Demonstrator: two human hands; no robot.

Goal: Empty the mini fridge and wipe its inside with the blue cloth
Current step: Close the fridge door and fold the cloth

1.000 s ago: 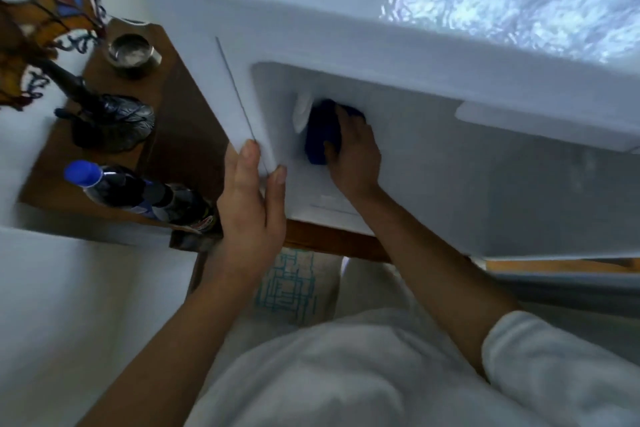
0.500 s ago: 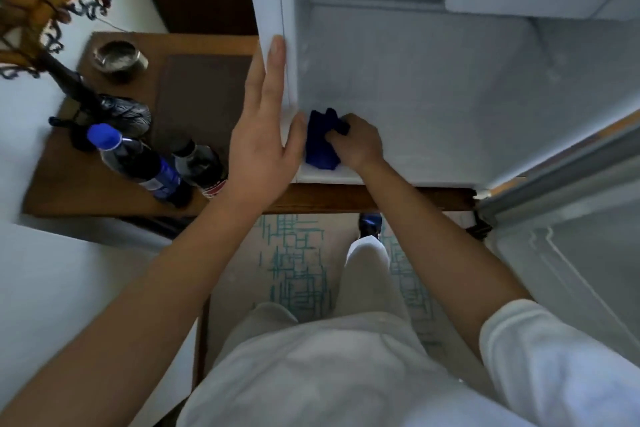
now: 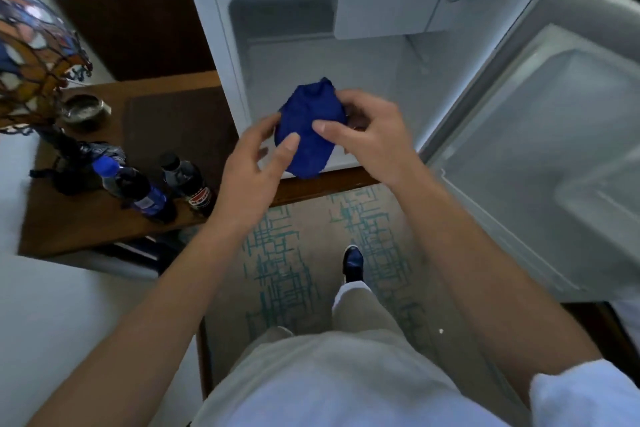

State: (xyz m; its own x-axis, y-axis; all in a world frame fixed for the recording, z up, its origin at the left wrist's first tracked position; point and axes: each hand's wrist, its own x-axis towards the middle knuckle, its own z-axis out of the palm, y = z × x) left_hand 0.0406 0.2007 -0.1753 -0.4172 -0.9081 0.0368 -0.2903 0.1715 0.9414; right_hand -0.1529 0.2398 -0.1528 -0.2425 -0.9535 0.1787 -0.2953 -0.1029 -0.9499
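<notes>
The white mini fridge (image 3: 221,45) stands open on a wooden table, and nothing lies in the part of its inside that I can see. Its door (image 3: 554,156) is swung out to the right. In front of the opening, the bunched blue cloth (image 3: 311,128) is held between both hands. My right hand (image 3: 374,135) grips it from the right, thumb across its front. My left hand (image 3: 256,163) pinches its left edge with thumb and fingers. Two dark bottles, one with a blue cap (image 3: 131,187) and one with a dark cap (image 3: 188,184), stand on the table left of the fridge.
A stained-glass lamp (image 3: 31,55) with a dark base and a small metal dish (image 3: 85,109) sit at the table's left. A dark mat (image 3: 173,128) lies beside the fridge. Patterned carpet (image 3: 287,253) and my shoe (image 3: 353,262) are below.
My right hand drew the cloth out from the fridge's inner left corner. My left hand let go of the fridge's side wall and came onto the cloth. The view pulled back.
</notes>
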